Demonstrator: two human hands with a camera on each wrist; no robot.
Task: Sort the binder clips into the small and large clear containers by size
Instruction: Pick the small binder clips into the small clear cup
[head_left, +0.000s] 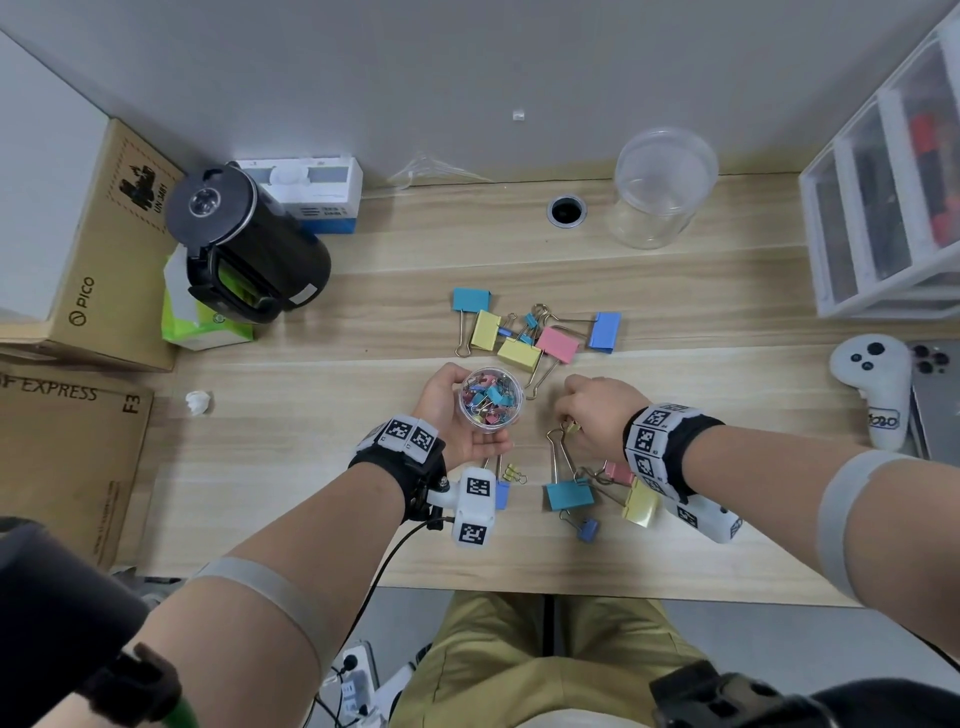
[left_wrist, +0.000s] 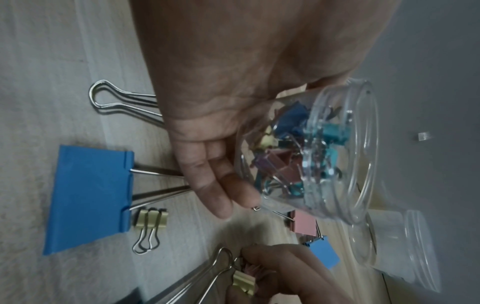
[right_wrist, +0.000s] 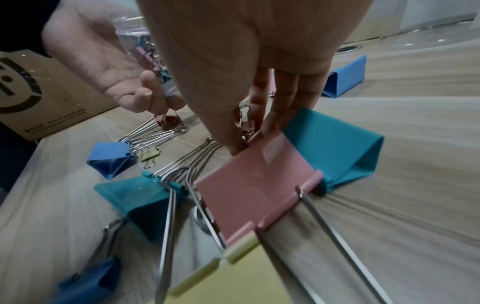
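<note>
Large clear plastic jar (head_left: 662, 192) sits empty at counter (head_left: 311, 467) rear, big clips w/ coloured bodies (head_left: 530, 332) loose mid-counter. L hand (head_left: 457, 415) cups small clear round tub (head_left: 491, 397) of mini clips. R hand (head_left: 597, 415) fingers pinching small yellow binder clip (left_wrist: 244, 282). Step: small-clip pickup; next likely lift & drop into tub.

Pale wooden desk (head_left: 363, 312) (cable hole at back) against grey wall (head_left: 415, 67)

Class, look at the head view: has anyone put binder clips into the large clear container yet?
No: the large clear container stands empty by the wall, while the large clips lie on the desk.
</note>
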